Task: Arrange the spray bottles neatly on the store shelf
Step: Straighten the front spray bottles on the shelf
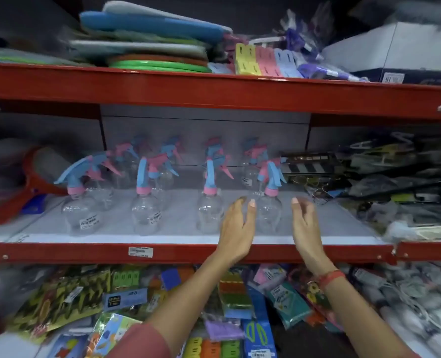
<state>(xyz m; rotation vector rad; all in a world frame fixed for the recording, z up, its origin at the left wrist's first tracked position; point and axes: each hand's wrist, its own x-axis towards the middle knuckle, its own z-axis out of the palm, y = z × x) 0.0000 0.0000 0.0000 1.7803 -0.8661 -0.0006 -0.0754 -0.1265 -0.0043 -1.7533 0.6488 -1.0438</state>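
Note:
Several clear spray bottles with pink and blue trigger heads stand upright in rows on the white middle shelf. The front row runs from a left bottle past two more to the rightmost one. Others stand behind, near the grey back panel. My left hand is open just left of the rightmost front bottle. Just right of that bottle is my right hand, also open. The bottle sits between my two palms; neither hand visibly grips it.
A red rail with a price tag edges the shelf. A red-framed mirror lies at the left, dark packaged goods crowd the right. Above is a shelf of mats and packets; below, a bin of colourful packets.

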